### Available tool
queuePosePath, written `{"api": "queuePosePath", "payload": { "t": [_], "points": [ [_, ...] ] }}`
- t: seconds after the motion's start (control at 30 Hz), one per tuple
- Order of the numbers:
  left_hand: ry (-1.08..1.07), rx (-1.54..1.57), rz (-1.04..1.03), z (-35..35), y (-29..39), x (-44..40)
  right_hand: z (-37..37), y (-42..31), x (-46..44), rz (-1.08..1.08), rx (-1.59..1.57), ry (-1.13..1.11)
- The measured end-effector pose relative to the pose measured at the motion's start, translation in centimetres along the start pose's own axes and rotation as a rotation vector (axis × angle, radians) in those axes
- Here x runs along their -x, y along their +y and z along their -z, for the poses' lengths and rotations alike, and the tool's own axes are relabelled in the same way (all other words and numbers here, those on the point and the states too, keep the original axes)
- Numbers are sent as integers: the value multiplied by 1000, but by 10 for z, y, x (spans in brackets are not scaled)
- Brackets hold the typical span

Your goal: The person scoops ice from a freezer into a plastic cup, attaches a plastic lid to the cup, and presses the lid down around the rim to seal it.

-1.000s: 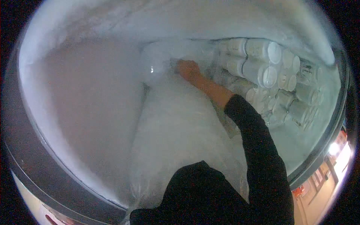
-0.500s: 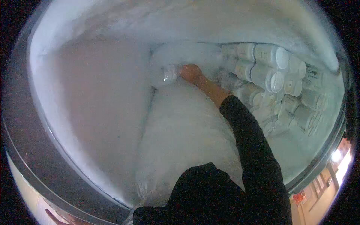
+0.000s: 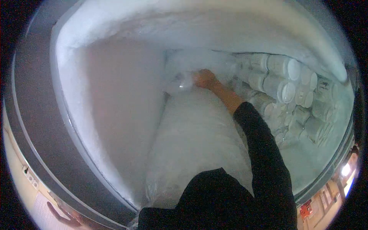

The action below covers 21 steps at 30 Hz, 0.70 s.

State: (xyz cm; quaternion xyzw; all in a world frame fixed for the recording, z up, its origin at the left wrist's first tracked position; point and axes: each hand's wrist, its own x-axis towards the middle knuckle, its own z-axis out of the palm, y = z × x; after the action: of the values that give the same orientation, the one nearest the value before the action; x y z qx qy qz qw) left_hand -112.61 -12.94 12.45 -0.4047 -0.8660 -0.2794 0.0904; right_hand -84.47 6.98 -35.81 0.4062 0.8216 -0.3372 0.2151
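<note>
Head view, freezer: one chest, its walls coated in thick frost, with haze inside.
Long bag: one, frosted over; its long axis runs from near the person's body toward the far wall, its far end just below the hand.
Dark sleeve: one, reaching in from the near right, over the long bag's right edge.
Tubs: at least ten, stacked to the right of the hand; haze blocks an exact count.
Right hand: one, near the far wall; the left hand is not in view, so the right is nearer.
Clear plastic: one shiny piece, just left of the fingers, above the long bag's far end; its long axis is unclear.
Grip: fingers curled in; whether they have hold of the plastic, I cannot tell.
</note>
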Motion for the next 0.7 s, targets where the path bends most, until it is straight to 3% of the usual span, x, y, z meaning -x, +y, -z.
{"api": "queuePosePath", "payload": {
  "t": [0.13,0.27,0.47,0.6,0.7],
  "points": [
    [-1,-24,-24,8,-9,-2,-12,-5,-14,-41,-159,20],
    [-3,-27,-28,17,-14,-1,-35,13,-26,204,-29,191],
    [5,-46,0,21,-13,5,-25,14,-34,181,160,-90],
    [-7,-67,-12,16,-7,6,-168,92,-99,297,304,340],
    [-17,-91,-14,12,-1,7,-109,55,-72,68,57,46]
  ]
}}
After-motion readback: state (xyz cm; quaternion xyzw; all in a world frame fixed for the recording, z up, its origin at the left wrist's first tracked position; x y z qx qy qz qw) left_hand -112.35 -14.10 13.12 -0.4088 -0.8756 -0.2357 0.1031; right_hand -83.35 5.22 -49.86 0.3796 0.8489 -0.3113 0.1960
